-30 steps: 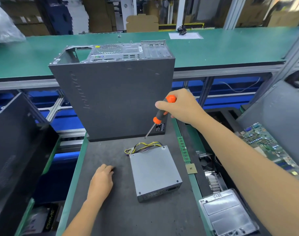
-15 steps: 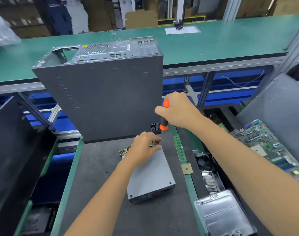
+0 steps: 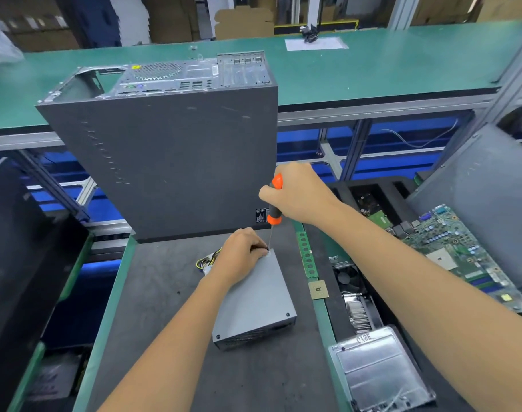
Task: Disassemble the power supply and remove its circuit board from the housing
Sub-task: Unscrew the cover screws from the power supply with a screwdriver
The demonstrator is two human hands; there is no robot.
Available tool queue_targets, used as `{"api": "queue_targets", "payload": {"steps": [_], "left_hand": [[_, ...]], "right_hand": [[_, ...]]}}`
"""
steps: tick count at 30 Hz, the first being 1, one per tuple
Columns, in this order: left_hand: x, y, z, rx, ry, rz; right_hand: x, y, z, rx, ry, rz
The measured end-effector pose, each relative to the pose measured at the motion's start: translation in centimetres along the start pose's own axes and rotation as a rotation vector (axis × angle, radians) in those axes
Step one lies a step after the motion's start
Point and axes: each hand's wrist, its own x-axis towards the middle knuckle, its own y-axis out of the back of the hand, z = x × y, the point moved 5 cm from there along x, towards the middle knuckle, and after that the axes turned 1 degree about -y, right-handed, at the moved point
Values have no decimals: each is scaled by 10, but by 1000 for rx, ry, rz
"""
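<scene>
Where screwdriver (image 3: 274, 203) meets supply (image 3: 259, 298), tray (image 3: 378, 370) reads "CASE"

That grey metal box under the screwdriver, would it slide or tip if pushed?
The box looks low and flat-bottomed, so tipping seems unlikely. On the dark mat it might slide a little, which is probably why the left hand rests on it. Its wires look floppy.

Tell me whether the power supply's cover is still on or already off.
On. The power supply shows an unbroken grey top with screws at its near corners; the screwdriver tip sits at the far corner.
</scene>
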Motion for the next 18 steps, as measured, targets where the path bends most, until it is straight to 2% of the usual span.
{"api": "queue_targets", "payload": {"steps": [10,18], "left_hand": [[-4,-2,-4,19,-32,48],[-7,-3,-7,15,-57,77]], "right_hand": [[1,-2,-5,-52,20,-11],[0,-2,-7,-8,-38,-35]]}}
